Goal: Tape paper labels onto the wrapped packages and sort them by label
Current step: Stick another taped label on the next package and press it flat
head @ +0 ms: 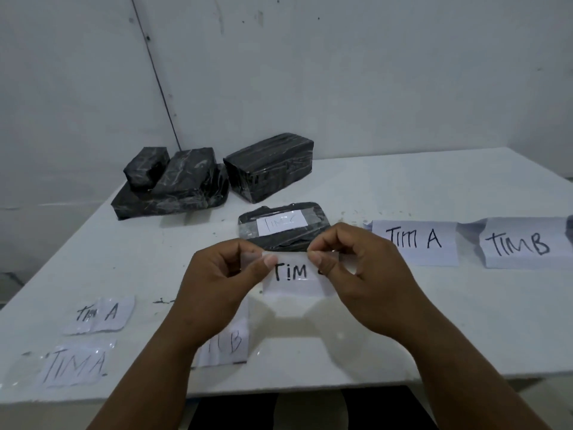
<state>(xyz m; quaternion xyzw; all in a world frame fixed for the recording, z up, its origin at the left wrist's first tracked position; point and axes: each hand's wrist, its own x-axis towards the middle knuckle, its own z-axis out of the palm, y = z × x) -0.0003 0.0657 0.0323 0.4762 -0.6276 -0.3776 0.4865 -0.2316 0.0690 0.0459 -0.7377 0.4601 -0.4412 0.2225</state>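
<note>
My left hand [229,274] and my right hand [356,268] pinch the two upper corners of a taped paper label [294,277] that reads "TIM"; its last letter is hidden by my right fingers. The label hangs above the table, just in front of a flat black wrapped package [305,235] that carries a white label of its own [282,226]. Three taped labels lie at the near left: "TIM A" [99,315], "TIMA" [76,366] and one ending in "B" [229,342], partly under my left forearm.
Black wrapped packages stand at the back: a large block [269,166] and two small ones [145,169] [186,172] stacked on a flat one [161,204]. Folded paper signs "TIM A" [414,240] and "TIMB" [521,243] stand on the white table [434,321] at right.
</note>
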